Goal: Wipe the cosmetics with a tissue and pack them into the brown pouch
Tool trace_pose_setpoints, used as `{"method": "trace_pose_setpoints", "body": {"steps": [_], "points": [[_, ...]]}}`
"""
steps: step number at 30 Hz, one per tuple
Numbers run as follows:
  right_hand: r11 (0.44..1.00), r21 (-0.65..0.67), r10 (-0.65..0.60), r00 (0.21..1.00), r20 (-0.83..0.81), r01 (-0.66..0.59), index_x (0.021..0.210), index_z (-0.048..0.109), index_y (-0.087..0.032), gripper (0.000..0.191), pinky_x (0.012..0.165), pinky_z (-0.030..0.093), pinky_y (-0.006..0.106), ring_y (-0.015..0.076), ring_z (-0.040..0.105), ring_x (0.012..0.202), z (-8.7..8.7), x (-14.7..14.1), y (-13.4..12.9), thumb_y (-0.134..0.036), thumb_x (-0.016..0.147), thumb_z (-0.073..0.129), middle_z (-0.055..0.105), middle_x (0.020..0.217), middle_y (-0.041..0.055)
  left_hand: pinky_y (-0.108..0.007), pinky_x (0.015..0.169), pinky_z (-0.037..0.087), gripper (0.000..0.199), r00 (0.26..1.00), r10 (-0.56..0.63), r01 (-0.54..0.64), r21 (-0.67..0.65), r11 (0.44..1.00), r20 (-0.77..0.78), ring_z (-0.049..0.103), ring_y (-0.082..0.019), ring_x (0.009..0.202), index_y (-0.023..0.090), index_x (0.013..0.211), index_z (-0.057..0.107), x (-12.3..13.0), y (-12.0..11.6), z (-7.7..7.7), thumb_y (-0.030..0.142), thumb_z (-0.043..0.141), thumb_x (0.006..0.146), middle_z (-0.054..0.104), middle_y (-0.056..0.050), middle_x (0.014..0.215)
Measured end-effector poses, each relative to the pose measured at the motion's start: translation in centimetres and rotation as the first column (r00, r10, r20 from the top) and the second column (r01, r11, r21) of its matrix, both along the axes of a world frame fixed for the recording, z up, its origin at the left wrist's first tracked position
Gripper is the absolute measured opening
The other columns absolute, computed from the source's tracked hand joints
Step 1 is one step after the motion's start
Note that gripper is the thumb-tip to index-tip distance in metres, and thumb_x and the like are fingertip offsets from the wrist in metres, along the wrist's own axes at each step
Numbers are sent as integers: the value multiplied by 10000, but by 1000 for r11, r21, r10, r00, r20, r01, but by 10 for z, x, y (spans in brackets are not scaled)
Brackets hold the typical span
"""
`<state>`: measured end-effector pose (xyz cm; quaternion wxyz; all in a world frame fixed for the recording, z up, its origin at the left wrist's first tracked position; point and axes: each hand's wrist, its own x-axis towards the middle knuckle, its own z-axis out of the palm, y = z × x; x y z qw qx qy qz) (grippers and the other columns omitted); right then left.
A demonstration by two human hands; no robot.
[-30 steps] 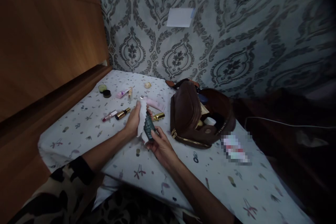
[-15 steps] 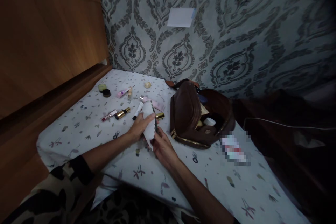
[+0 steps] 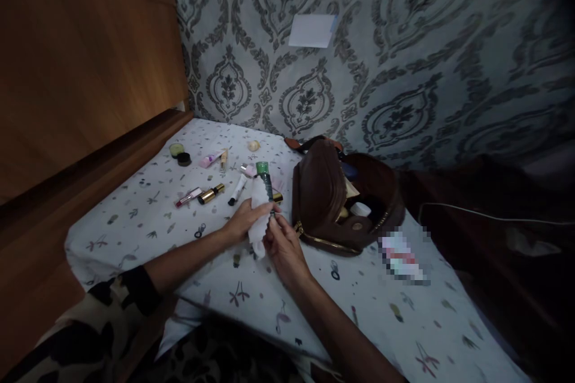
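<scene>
A dark, ridged bottle with a bright green cap (image 3: pixel 262 168) is held upright, slightly tilted, between my hands. A crumpled white tissue or cloth (image 3: pixel 257 230) is wrapped round its left side and hides much of it. My left hand (image 3: pixel 242 220) is closed round the tissue and bottle, its thumb across the front. The fingers of my right hand (image 3: pixel 284 244) are pinched at the lower right side, on the tissue's edge. Just behind lie a white tube with a black cap (image 3: pixel 237 190), a pink tube (image 3: pixel 247 170) and a gold item (image 3: pixel 277 197), partly covered.
An unzipped brown bag (image 3: pixel 321 182) stands to the right, a white-lidded jar (image 3: pixel 360 209) inside. Lipsticks (image 3: pixel 211 193), a pink-purple tube (image 3: pixel 212 158) and a round open compact (image 3: pixel 183 159) lie left on the patterned cloth (image 3: pixel 148 221). A blurred-out packet (image 3: pixel 402 257) lies right.
The bottle's green cap and dark side have come into view above my fingers. The white tissue is more crumpled, and both hands have shifted slightly.
</scene>
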<state>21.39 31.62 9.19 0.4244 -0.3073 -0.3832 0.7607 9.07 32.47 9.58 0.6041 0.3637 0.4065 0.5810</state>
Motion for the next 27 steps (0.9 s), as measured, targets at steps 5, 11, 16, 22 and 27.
{"method": "trace_pose_setpoints", "body": {"steps": [5, 11, 16, 22, 27], "points": [[1000, 14, 17, 999, 33, -17, 996, 630, -214, 448, 475, 381, 187, 78, 487, 512, -1, 3, 4, -529, 712, 775, 555, 618, -61, -226, 440, 469, 593, 1000, -18, 18, -58, 998, 3, 569, -117, 449, 108, 904, 687, 0, -1, 2, 629, 762, 631, 656, -25, 615], [975, 47, 211, 972, 99, -217, 881, 640, -171, 382, 436, 354, 180, 75, 528, 485, 2, 5, -2, -502, 737, 764, 656, 700, 2, -221, 546, 524, 470, 961, 207, -205, -30, 978, 184, 666, -150, 633, 139, 845, 672, -22, 8, 22, 600, 680, 753, 708, -52, 741], [906, -167, 377, 921, -96, -388, 816, 625, -167, 377, 417, 339, 174, 86, 533, 505, 6, 6, -3, -501, 728, 776, 710, 751, 52, -338, 740, 585, 453, 904, 88, -66, -67, 996, 419, 706, -203, 783, 149, 914, 653, -27, 0, 32, 591, 577, 846, 714, -65, 796], [899, -217, 346, 921, -179, -380, 856, 661, -149, 395, 471, 393, 173, 88, 574, 558, 8, 5, -1, -509, 736, 772, 732, 790, 71, -282, 616, 573, 442, 922, -6, 18, -26, 999, 388, 677, -164, 631, 156, 872, 623, -17, -2, 21, 578, 695, 764, 692, -36, 723], [937, -164, 295, 950, -99, -308, 933, 615, -169, 428, 498, 419, 180, 110, 631, 589, 3, -2, -5, -449, 689, 828, 729, 783, 52, -211, 448, 487, 624, 941, 158, -116, -155, 981, 298, 602, -124, 495, 156, 721, 600, -14, 6, 17, 779, 558, 733, 633, -17, 580]]}}
